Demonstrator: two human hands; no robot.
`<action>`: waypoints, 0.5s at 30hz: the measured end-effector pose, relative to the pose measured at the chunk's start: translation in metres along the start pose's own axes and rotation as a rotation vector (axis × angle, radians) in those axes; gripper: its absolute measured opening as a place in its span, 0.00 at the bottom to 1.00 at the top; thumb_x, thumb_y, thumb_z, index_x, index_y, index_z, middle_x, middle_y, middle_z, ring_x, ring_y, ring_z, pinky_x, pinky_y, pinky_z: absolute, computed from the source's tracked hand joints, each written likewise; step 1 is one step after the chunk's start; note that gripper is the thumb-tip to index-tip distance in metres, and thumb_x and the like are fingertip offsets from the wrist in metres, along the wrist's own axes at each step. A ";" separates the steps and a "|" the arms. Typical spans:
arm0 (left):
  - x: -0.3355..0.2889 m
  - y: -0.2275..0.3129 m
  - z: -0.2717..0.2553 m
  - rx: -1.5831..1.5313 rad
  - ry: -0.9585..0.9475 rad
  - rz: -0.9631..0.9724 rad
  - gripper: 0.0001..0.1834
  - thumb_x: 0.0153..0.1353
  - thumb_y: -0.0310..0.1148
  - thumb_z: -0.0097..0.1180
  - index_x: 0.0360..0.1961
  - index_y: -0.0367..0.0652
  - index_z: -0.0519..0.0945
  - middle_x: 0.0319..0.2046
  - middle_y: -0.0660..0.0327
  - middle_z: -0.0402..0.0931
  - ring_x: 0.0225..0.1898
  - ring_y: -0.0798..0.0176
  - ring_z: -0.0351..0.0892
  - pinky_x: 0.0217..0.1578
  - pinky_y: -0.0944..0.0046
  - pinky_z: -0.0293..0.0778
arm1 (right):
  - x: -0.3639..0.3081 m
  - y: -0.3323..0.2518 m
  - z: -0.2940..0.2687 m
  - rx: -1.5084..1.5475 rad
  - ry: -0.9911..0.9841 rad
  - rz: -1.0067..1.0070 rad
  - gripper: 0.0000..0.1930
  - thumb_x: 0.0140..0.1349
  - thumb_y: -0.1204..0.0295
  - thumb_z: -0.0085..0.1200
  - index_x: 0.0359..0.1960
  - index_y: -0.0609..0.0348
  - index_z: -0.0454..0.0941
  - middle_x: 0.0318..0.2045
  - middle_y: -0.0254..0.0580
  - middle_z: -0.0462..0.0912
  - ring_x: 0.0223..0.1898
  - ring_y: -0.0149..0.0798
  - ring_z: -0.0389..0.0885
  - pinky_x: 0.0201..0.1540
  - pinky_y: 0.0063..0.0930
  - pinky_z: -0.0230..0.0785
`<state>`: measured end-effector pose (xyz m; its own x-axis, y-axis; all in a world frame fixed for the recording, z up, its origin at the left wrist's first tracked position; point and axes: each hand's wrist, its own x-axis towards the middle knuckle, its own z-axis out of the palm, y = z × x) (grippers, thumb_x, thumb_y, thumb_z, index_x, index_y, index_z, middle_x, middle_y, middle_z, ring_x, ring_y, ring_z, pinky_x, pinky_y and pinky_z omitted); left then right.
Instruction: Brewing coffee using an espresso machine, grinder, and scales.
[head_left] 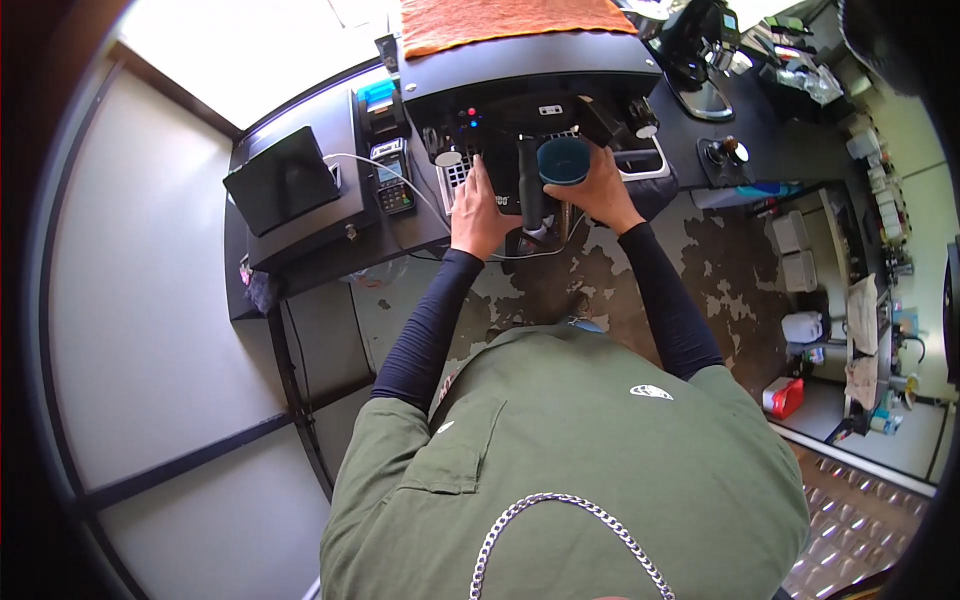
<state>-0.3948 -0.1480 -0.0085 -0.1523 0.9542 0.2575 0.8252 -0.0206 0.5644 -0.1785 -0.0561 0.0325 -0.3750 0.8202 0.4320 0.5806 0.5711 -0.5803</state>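
Note:
A teal cup (563, 161) stands under the front of a black espresso machine (520, 88), by its drip tray (457, 182). My right hand (598, 192) is closed around the cup's right and near side. To the left of the cup a black portafilter handle (530, 180) points toward me. My left hand (482, 214) lies along the left edge of a flat black device (503, 178), fingers straight and thumb spread apart. What this device is, I cannot make out for sure; the handle partly covers it.
An orange cloth (510, 24) covers the machine's top. Steam knobs stick out at both sides. Left are a card terminal (392, 176), a dark tablet (283, 180) and a white cable. A grinder (700, 60) and a tamper (735, 152) stand on the right counter.

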 end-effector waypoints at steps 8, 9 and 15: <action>-0.005 0.017 0.033 0.027 0.220 -0.060 0.74 0.40 0.60 0.80 0.76 0.27 0.48 0.64 0.38 0.64 0.61 0.35 0.69 0.61 0.45 0.67 | 0.010 -0.001 0.017 -0.277 0.048 -0.071 0.43 0.44 0.61 0.77 0.61 0.66 0.70 0.53 0.60 0.80 0.57 0.62 0.78 0.60 0.51 0.70; -0.002 0.015 0.038 0.039 0.218 -0.072 0.78 0.37 0.65 0.80 0.76 0.28 0.48 0.65 0.37 0.62 0.63 0.34 0.67 0.60 0.43 0.65 | 0.013 -0.004 0.016 -0.251 0.040 -0.090 0.41 0.44 0.61 0.76 0.59 0.67 0.71 0.52 0.60 0.81 0.55 0.61 0.79 0.59 0.50 0.71; 0.004 0.027 0.047 -0.008 0.195 -0.140 0.82 0.33 0.68 0.79 0.77 0.29 0.46 0.66 0.37 0.60 0.65 0.33 0.63 0.62 0.39 0.60 | 0.024 -0.008 0.032 0.013 0.021 0.021 0.36 0.45 0.60 0.76 0.54 0.66 0.78 0.55 0.56 0.79 0.60 0.59 0.74 0.65 0.48 0.64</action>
<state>-0.3476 -0.1305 -0.0290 -0.3675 0.8725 0.3221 0.7846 0.1048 0.6111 -0.2154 -0.0401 0.0255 -0.3472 0.8314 0.4338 0.5785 0.5540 -0.5987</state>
